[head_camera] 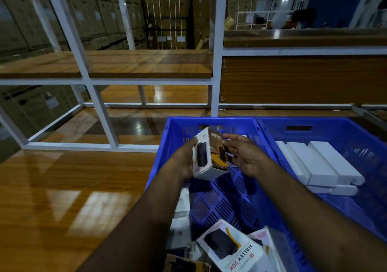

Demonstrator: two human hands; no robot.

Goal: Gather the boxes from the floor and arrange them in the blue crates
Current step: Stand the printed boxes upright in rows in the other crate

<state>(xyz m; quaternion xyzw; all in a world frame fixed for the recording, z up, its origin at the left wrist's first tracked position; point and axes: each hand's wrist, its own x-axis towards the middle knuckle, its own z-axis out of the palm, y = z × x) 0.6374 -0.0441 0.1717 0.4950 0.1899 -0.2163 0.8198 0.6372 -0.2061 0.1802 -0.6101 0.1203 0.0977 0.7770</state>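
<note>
The left hand (pixel 184 163) has its fingers wrapped around the side of a small white box (pixel 209 154), grasping it above the left blue crate (pixel 167 146). The box is tilted, one printed face showing a dark device on a yellow-brown ground and the marking "65W". The right hand (pixel 243 156) reaches in from the other side with fingers released and nearly straight; the fingertips lie at the box's right edge, though whether they touch it cannot be told.

Below the hands the slotted crate floor is bare in the middle. At the near end lies a loose pile of boxes (pixel 234 248), the top one reading "HALLEY 20K". Touching on the right stands a second blue crate (pixel 356 133), holding plain white boxes (pixel 322 165) laid side by side in neat rows. Both crates sit on a glossy wooden floor (pixel 62 188) before a white metal rack (pixel 216 62) with wooden shelves.
</note>
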